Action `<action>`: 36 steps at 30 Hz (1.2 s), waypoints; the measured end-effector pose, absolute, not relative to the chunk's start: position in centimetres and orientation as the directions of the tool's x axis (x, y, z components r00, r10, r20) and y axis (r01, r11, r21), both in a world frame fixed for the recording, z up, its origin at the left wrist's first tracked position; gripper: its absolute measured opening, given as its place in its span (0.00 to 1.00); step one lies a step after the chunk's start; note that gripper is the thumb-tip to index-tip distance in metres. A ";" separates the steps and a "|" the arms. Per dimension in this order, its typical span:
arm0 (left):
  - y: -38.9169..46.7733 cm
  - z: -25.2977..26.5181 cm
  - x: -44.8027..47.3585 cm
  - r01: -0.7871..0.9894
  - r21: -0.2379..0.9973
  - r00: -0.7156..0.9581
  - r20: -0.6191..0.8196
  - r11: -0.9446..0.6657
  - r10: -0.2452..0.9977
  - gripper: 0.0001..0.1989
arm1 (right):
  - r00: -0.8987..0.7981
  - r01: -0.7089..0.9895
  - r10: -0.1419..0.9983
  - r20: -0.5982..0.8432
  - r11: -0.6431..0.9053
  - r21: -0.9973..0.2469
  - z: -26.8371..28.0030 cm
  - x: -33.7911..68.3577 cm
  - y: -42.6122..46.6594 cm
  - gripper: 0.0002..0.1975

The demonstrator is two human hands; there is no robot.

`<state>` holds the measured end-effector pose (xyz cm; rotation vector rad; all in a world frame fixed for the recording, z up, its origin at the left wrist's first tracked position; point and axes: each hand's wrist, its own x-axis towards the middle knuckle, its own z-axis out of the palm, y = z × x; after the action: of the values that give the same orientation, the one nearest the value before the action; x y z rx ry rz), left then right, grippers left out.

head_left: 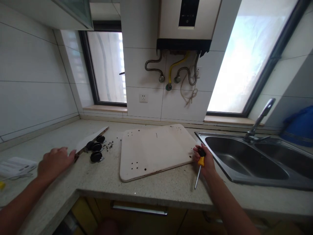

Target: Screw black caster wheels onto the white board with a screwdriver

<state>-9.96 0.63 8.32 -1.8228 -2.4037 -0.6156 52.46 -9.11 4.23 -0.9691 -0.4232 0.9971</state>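
Observation:
My left hand (56,160) is at the near end of a narrow white board (89,139) with a brown edge. Its thumb lies along that edge, and the other fingers are partly hidden by the back of the hand. In my right hand (207,160) is a screwdriver (201,161) with a yellow and black handle, its shaft pointing down towards me. Beside that hand lies a large pale wooden panel (156,151) with rounded corners and small groups of holes. Several black caster wheels (96,156) sit between the two boards, next to scattered screws (109,146).
A double steel sink (230,173) with a tap (259,120) is set into the counter (110,182) at right. White papers or a packet (17,166) lie far left. A water heater (188,23) with pipes hangs on the wall, and a drawer handle (139,210) is below.

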 end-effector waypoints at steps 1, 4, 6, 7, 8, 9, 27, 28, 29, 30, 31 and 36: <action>0.8 7.4 -11.3 0.931 0.250 -0.324 0.235 0.265 0.916 0.39 | 0.519 -0.523 0.847 -0.113 0.211 -0.826 3.8 52.9 -9.0 0.19; 1.5 4.7 -13.5 0.941 0.210 -0.298 0.155 0.264 0.942 0.39 | 0.530 -0.547 0.841 -0.111 0.239 -0.802 2.8 53.8 -8.6 0.18; 2.1 3.4 -14.0 0.949 0.206 -0.273 0.159 0.238 0.949 0.38 | 0.529 -0.557 0.841 -0.115 0.242 -0.794 2.5 54.1 -8.5 0.17; 2.4 3.0 -14.2 0.950 0.212 -0.267 0.169 0.230 0.949 0.37 | 0.529 -0.561 0.841 -0.117 0.242 -0.792 2.4 54.2 -8.5 0.17; 2.7 2.8 -14.4 0.948 0.226 -0.266 0.182 0.223 0.947 0.36 | 0.529 -0.564 0.840 -0.119 0.243 -0.789 2.3 54.3 -8.5 0.17; 2.9 2.6 -14.5 0.944 0.248 -0.267 0.195 0.216 0.944 0.35 | 0.530 -0.567 0.839 -0.121 0.244 -0.787 2.2 54.4 -8.5 0.17; 3.4 6.2 -14.0 -0.083 0.993 -0.690 -0.121 0.088 0.714 0.21 | 0.530 -0.600 0.836 -0.139 0.254 -0.758 1.9 54.8 -8.9 0.17; 3.3 6.3 -14.1 -0.126 0.989 -0.689 -0.141 0.075 0.711 0.21 | 0.531 -0.600 0.835 -0.141 0.253 -0.759 2.0 54.8 -8.9 0.16; 3.2 6.3 -14.2 -0.163 0.984 -0.685 -0.162 0.067 0.710 0.21 | 0.533 -0.600 0.834 -0.144 0.252 -0.760 2.0 54.7 -9.0 0.16; 3.1 6.3 -14.3 -0.196 0.979 -0.678 -0.182 0.064 0.712 0.21 | 0.534 -0.598 0.833 -0.145 0.251 -0.761 2.0 54.7 -9.0 0.16; 3.0 6.3 -14.3 -0.226 0.972 -0.670 -0.203 0.065 0.714 0.21 | 0.535 -0.597 0.832 -0.145 0.251 -0.762 2.1 54.6 -9.0 0.16; 3.2 6.1 -14.6 -0.297 0.954 -0.663 -0.237 0.042 0.710 0.21 | 0.530 -0.591 0.837 -0.141 0.245 -0.769 2.3 54.3 -9.2 0.16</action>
<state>-14.64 3.24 6.12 -0.7074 -2.6010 -2.8325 54.31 -9.22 2.27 -0.8799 -0.3272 0.9980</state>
